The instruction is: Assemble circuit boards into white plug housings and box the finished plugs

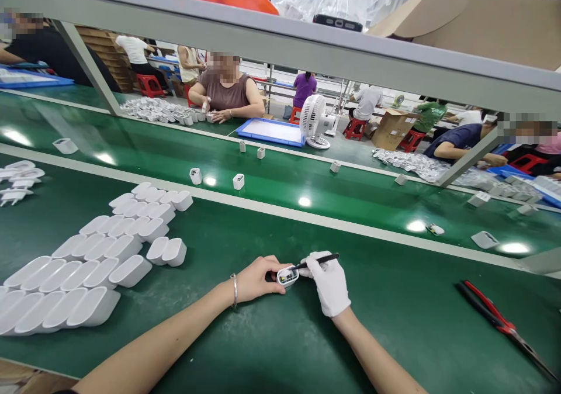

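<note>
Between the thumb and fingers of my bare left hand (258, 280) is a small white oval charger housing (288, 276), its open side up with electronic parts showing inside. My gloved right hand (328, 284) grips a thin black pen-like tool (322, 260). The tool's tip reaches to the rim or inside of the housing; which one I cannot tell. Both hands rest low over the green work surface, close together around the housing.
Rows of white oval housings (94, 246) stand to the left, with white plug pieces (20, 178) beyond. Red-and-black pliers (495, 318) lie at the right. Across the green belt (280, 189), several housings sit spaced out. A shelf beam (280, 49) crosses above; co-workers sit opposite.
</note>
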`<state>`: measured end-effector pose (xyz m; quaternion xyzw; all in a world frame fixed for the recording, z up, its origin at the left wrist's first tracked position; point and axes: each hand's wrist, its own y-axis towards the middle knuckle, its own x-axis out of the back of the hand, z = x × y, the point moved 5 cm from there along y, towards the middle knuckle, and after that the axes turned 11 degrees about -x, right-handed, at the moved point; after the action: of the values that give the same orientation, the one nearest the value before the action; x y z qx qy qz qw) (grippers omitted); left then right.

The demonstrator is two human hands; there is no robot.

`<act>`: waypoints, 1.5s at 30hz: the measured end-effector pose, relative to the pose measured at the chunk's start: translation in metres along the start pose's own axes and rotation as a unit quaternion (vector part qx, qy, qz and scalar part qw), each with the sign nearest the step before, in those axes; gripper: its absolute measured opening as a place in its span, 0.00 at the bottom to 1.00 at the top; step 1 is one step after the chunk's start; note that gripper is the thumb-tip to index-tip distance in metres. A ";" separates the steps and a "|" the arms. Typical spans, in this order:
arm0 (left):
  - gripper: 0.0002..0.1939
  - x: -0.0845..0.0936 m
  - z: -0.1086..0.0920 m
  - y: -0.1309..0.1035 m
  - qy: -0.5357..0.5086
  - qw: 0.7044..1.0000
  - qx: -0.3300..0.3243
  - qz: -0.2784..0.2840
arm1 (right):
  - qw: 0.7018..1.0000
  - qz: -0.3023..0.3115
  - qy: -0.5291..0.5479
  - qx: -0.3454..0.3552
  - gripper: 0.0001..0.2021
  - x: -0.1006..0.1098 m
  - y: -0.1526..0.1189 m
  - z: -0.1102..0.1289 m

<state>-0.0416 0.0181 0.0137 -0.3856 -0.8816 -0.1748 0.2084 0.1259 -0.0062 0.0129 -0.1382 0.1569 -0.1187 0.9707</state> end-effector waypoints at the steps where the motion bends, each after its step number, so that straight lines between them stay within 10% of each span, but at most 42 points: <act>1: 0.22 0.000 0.000 0.000 0.002 1.000 -0.001 0.000 | 1.000 -0.013 0.009 0.013 0.17 0.002 -0.002 0.001; 17: 0.24 -0.001 0.000 0.003 0.001 1.000 -0.017 -0.005 | 0.994 -0.086 0.046 0.039 0.17 0.011 -0.007 -0.009; 30: 0.25 -0.002 0.002 0.002 0.019 1.000 -0.004 0.004 | 0.997 -0.009 -0.072 0.019 0.14 -0.008 -0.001 0.002; 45: 0.25 -0.005 0.006 0.002 0.018 1.000 0.002 -0.014 | 0.997 -0.051 0.053 0.018 0.15 0.005 -0.003 -0.022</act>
<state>-0.0385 0.0188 0.0066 -0.3698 -0.8834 -0.1828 0.2222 0.1223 -0.0150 -0.0075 -0.1217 0.1989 -0.1780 0.9560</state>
